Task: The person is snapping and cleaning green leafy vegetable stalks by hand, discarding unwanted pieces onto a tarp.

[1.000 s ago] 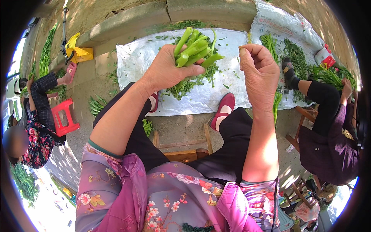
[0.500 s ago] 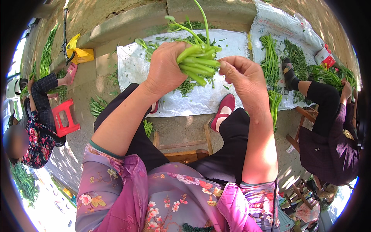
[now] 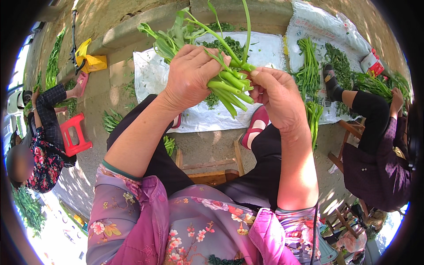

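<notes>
Wrapped round a bunch of leafy green stalks (image 3: 229, 88), my left hand (image 3: 189, 79) holds it up in front of me over a white sheet (image 3: 190, 119). The thick stalk ends fan out to the right, and the leaves (image 3: 173, 39) stick out beyond my left fingers. Thumb and fingers of my right hand (image 3: 279, 97) pinch at the end of one stalk (image 3: 245, 65), whose thin side stem rises toward the top edge. My right fingertips partly hide what they grip.
Loose leaves (image 3: 224, 44) lie on the sheet. Another sheet (image 3: 324, 26) at right bears laid-out stalks (image 3: 308, 66). A person (image 3: 380, 163) sits at right with greens; another (image 3: 44, 154) sits at left near a red stool (image 3: 76, 134) and a yellow bag (image 3: 92, 57).
The bunch has tilted, with its stalk ends spreading lower right and more leaves showing at left. The upright stem has shifted right. My right hand has moved slightly down, still at the stalk ends.
</notes>
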`<control>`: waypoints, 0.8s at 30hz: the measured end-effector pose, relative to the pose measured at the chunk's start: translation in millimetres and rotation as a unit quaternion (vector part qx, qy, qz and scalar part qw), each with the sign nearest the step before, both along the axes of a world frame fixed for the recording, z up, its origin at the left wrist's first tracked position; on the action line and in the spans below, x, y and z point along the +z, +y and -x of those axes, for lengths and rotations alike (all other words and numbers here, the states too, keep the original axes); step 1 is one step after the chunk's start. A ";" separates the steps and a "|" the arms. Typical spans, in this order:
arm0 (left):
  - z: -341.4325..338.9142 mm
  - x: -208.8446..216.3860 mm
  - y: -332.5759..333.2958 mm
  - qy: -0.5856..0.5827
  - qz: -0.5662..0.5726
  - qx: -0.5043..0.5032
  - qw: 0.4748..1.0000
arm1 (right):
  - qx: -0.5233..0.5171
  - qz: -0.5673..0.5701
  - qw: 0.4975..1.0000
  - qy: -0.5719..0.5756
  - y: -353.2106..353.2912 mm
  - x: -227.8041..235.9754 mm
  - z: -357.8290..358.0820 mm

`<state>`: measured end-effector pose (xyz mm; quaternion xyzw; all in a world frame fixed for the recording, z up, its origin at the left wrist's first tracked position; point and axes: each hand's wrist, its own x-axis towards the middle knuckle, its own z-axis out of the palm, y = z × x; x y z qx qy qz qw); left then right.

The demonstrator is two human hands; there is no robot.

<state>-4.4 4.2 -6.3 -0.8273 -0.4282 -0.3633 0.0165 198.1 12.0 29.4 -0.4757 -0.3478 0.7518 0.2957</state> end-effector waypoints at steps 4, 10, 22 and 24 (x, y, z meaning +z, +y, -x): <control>0.6 1.7 -1.1 0.013 -0.003 -0.008 1.000 | -0.022 0.022 1.000 0.003 -1.4 -1.8 2.5; -0.4 2.8 -1.8 0.022 -0.004 -0.011 1.000 | -0.040 0.021 0.999 -0.003 -2.7 -4.8 4.1; 2.4 1.7 -2.7 0.023 0.005 -0.047 0.999 | 0.035 -0.026 0.991 -0.128 -0.6 3.8 2.0; 4.8 2.5 -3.3 0.021 0.013 -0.056 0.998 | 0.055 -0.029 0.987 -0.146 -0.6 3.7 2.0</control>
